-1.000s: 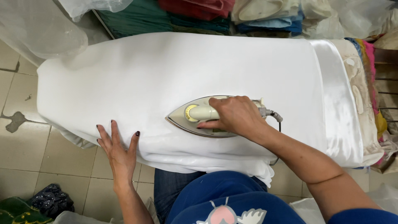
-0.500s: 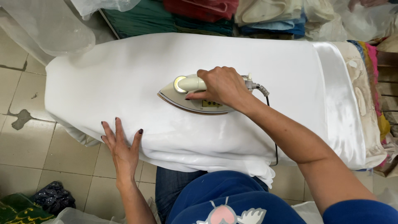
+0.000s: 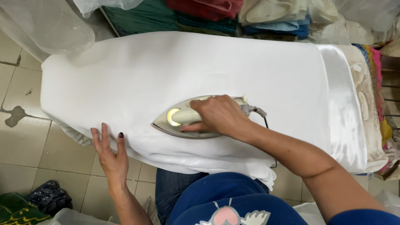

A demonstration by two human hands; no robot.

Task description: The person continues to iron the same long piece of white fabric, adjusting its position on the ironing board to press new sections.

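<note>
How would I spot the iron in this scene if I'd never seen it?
Find the white cloth spread over the board. Near its front edge, the right hand grips the iron: a pointed cream and silver wedge, the only hard, shiny thing among the soft fabrics.

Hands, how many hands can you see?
2. The right hand grips the iron on the white cloth; the left hand presses flat on the cloth's near edge.

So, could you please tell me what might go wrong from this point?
The left hand presses the white fabric close to the iron tip, so fingers might get burned. The cord trails over the cloth edge and could snag. Folded layers at the near edge may crease.
</note>
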